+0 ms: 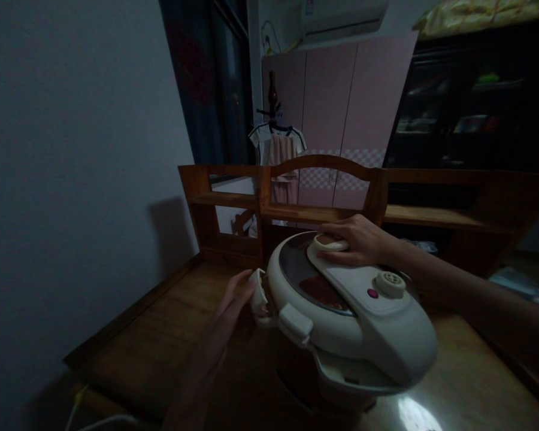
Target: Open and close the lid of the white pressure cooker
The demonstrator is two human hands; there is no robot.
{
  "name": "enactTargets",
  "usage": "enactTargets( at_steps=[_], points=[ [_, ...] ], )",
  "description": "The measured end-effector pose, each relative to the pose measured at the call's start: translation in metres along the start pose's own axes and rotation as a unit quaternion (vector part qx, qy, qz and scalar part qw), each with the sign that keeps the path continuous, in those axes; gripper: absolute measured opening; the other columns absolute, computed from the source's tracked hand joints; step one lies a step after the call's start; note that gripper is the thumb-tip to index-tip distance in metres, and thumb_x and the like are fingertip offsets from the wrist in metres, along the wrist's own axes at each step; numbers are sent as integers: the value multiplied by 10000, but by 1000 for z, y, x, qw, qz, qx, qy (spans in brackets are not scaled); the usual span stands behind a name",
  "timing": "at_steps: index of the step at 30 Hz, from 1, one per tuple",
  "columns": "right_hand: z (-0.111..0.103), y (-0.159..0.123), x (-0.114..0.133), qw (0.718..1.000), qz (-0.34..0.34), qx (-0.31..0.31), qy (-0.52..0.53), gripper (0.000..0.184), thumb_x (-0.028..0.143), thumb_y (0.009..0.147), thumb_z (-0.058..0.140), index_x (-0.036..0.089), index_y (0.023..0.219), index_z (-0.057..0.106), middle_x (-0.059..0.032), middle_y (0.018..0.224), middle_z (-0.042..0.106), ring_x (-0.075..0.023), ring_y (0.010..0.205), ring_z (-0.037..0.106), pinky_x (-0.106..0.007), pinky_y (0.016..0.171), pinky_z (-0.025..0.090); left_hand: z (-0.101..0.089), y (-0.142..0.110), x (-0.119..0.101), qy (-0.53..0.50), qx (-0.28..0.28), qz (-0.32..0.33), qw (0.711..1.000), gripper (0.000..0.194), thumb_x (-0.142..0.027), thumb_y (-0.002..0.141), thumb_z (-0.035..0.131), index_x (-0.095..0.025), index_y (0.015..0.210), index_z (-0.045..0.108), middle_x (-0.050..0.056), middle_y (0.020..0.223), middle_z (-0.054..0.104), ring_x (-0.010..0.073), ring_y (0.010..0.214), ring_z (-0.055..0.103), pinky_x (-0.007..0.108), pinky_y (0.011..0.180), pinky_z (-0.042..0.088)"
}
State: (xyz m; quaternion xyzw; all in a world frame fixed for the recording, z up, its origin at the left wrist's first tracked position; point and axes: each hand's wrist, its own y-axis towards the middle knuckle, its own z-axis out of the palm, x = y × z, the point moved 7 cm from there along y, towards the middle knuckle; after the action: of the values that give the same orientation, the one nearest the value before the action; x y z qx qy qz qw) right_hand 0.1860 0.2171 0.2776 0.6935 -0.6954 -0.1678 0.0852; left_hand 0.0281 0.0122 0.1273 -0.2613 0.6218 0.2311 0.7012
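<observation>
A white electric pressure cooker (341,323) with a metal-topped lid stands on the wooden desk (161,341) in front of me. My right hand (357,240) lies over the far end of the lid's handle, fingers curled on its knob. Beside the cooker's left side, my left hand (236,299) pinches a small white clip-on cup (258,293). A pink button (372,293) and a round steam valve (390,283) sit on the handle.
A wooden shelf unit (323,197) rises at the desk's back edge. A bare wall is on the left. Behind are pink wardrobe doors (336,114), hanging clothes (278,149) and a dark cabinet (471,102). A white cable (78,407) lies at the desk's near left corner.
</observation>
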Motion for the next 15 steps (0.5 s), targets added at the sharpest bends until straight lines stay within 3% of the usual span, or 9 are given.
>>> enactTargets(
  at_steps=[3,6,9,12,14,15],
  points=[
    [0,-2,-1,1000,3,0,5,516,664,962,469,177,1009,633,-33,816,640,-149,671,581,-313,636,297,13,4,0,-33,27,-25,999,739,-659,815,693,-272,1409,486,31,890,599,113,526,481,204,383,304],
    [1,-1,-1,1000,0,-1,7,492,651,966,478,180,976,620,-20,798,629,-137,645,556,-312,628,289,17,6,0,-39,19,-20,999,759,-687,742,744,-228,1315,552,27,865,586,121,538,492,202,360,313],
    [0,1,2,1000,1,0,-6,524,679,961,481,173,980,617,-14,853,644,-146,684,569,-312,637,298,18,6,0,-20,22,-17,999,725,-704,757,719,-209,1265,573,18,801,558,117,524,481,184,354,287],
    [-8,0,8,1000,-14,11,13,641,704,966,476,188,1323,606,-82,1171,639,-225,997,605,-326,815,395,19,2,-5,-3,22,-5,1000,663,-685,820,670,-198,1263,583,21,803,557,104,515,459,179,359,276],
    [-19,-10,2,997,-1,-9,80,745,669,990,472,276,1610,344,-113,1456,486,-269,1261,504,-394,1030,378,20,-1,-7,-8,12,8,1000,645,-650,850,663,-174,1279,590,29,813,562,97,522,467,177,366,287],
    [-25,-20,-9,991,28,-37,125,784,647,997,480,318,1657,215,-109,1524,417,-267,1319,465,-413,1084,361,20,-2,-6,-21,3,13,1000,645,-634,855,670,-163,1290,594,34,814,566,94,525,477,174,371,297]
  ],
)
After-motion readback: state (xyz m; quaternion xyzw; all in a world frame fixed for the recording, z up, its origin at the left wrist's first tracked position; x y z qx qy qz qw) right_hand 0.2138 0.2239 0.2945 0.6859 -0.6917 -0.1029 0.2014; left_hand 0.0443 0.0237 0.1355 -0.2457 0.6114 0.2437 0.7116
